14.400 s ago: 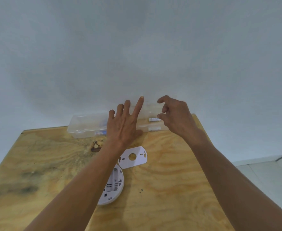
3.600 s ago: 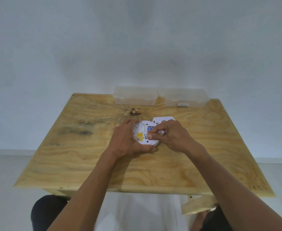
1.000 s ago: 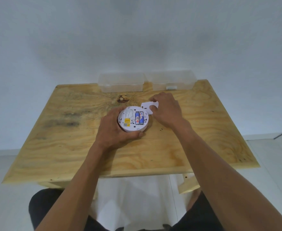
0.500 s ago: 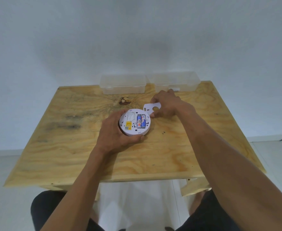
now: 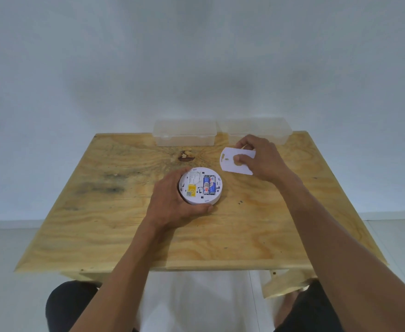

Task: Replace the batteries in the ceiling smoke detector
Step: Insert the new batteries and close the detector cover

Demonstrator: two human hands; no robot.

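Two batteries [image 5: 208, 185] sit side by side in the open compartment of the smoke detector [image 5: 200, 185], blue and white labels facing up, so that part looks done. I've got the detector lying back-side up on the wooden table [image 5: 129, 224], roughly mid-table, with a yellow sticker [image 5: 191, 188] visible on its back next to the battery bay. My left hand [image 5: 172, 207] is wrapped around its left and near edge, fingers curled on the rim and thumb pressed against the front side, so it's gripping the detector firmly. My right hand [image 5: 260, 158] is off to the right and further back, pinching the white cover plate [image 5: 236, 161], thumb on top near its round hole and the other fingers curled behind it. The plate looks tilted up off the table, well apart from the detector. Back at the far edge of the table there are two clear plastic boxes [image 5: 184, 135] side by side against the wall [image 5: 196, 56], both with lids closed.
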